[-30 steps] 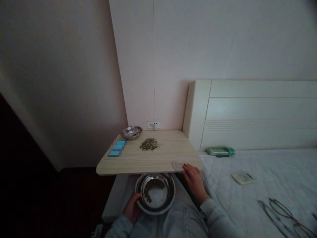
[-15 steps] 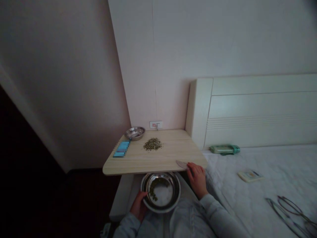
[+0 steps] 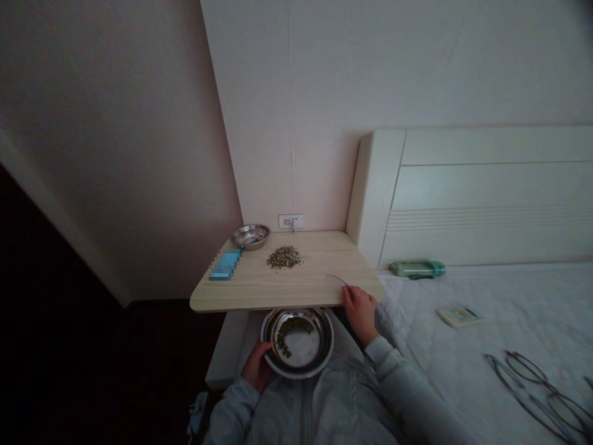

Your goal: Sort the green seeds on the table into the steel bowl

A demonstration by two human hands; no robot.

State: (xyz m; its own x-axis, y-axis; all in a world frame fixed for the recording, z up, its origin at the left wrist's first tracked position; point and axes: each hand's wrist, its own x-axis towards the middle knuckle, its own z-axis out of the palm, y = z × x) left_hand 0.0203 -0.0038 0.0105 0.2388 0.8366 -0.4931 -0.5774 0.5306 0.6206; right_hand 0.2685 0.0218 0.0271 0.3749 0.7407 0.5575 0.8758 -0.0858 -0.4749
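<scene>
My left hand (image 3: 257, 369) grips the rim of a steel bowl (image 3: 297, 341) held on my lap just under the front edge of a wooden bedside table (image 3: 259, 290). Some small green bits lie inside the bowl. My right hand (image 3: 359, 310) is closed on a thin flat blade-like tool (image 3: 337, 280) that reaches onto the table top. A small heap of green bits (image 3: 284, 257) lies in the middle of the table, apart from the blade.
A small steel dish (image 3: 251, 235) and a blue packet (image 3: 225, 264) sit at the table's back left. A wall socket (image 3: 290, 220) is behind. On the bed to the right lie a green case (image 3: 417, 268), a small booklet (image 3: 459, 316) and glasses (image 3: 532, 383).
My right hand has lifted the blade from the table's front edge further onto the top. The view has shifted a little; the bowl stays under the edge.
</scene>
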